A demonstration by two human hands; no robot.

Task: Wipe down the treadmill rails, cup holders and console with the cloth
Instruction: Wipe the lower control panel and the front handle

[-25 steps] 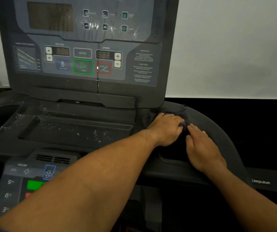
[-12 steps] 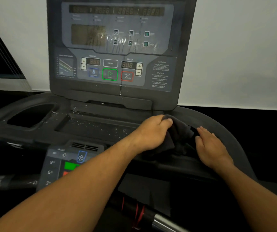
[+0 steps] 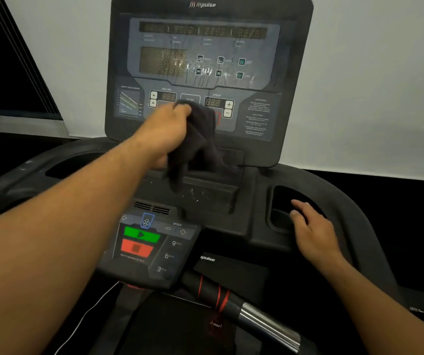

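i've lifted the cloth [image 3: 200, 134] off the right cup holder [image 3: 282, 211] to mid-frame; left hand [image 3: 166, 124] grips it against the console [image 3: 205, 73], right hand [image 3: 313, 231] rests flat, fingers relaxed. console wiping starts.

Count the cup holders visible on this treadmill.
2. The dark recessed left cup holder lies left of the grey console; the right cup holder lies partly under the right hand.

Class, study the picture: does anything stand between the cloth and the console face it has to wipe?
Nothing visible does. The left hand grips the cloth right in front of the console, at its button row; contact cannot be told. The right hand rests by the right cup holder, aside.
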